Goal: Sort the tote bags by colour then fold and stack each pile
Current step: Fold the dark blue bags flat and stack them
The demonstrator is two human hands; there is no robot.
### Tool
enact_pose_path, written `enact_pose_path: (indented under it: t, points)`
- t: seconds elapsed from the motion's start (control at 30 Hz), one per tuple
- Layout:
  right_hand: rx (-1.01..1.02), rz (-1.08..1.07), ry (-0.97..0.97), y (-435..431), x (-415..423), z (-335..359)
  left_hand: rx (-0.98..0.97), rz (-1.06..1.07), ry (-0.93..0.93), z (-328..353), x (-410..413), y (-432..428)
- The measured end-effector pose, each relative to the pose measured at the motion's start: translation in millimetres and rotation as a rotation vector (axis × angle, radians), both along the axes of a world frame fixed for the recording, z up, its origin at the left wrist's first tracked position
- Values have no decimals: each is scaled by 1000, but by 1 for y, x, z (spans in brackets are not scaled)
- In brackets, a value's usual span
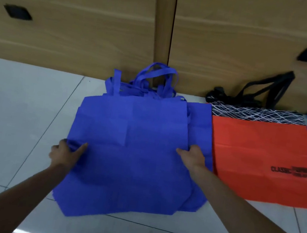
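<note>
While the blue tote bags (129,152) lie piled on the floor (20,117) at centre frame, the top one is pinched at its side edges by the left hand (65,152) and right hand (192,157). Folding seems about to begin; an even crease would be needed. Several blue bags are stacked, uncountable; one orange bag (260,161) lies at right.
</note>
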State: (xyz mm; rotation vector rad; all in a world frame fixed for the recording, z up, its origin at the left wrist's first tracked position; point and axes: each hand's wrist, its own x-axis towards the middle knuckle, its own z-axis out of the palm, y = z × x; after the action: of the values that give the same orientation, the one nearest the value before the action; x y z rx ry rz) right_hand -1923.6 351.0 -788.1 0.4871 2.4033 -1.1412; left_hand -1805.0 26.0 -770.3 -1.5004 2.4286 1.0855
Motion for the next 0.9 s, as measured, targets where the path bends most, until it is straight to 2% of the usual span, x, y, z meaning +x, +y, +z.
enact_pose_path:
  t: [0.1, 0.27, 0.4, 0.5, 0.6, 0.67, 0.73, 0.8, 0.9]
  points:
    - [51, 92, -34, -3, 4, 4, 76, 20, -37, -2, -6, -20]
    - [58, 166, 146, 6, 18, 44, 214, -140, -67, 21, -21, -31]
    - [171, 55, 246, 26, 18, 76, 373, -323, -44, 44, -39, -17]
    - [220, -10, 232, 40, 7, 79, 273, -453, -68, 47, -54, -6]
    - [229, -32, 116, 45, -9, 66, 230, -350, -94, 36, -61, -1]
    - [151, -81, 65, 40, -15, 48, 243, -250, -66, 23, -65, 1]
    - [66, -181, 51, 34, -14, 31, 231, -194, -5, 8, -69, 0]
    - [63, -232, 42, 27, -14, 19, 232, -182, 27, -2, -71, -5]
    - [184, -93, -45, 13, -4, 19, 247, -198, 14, -5, -67, -21]
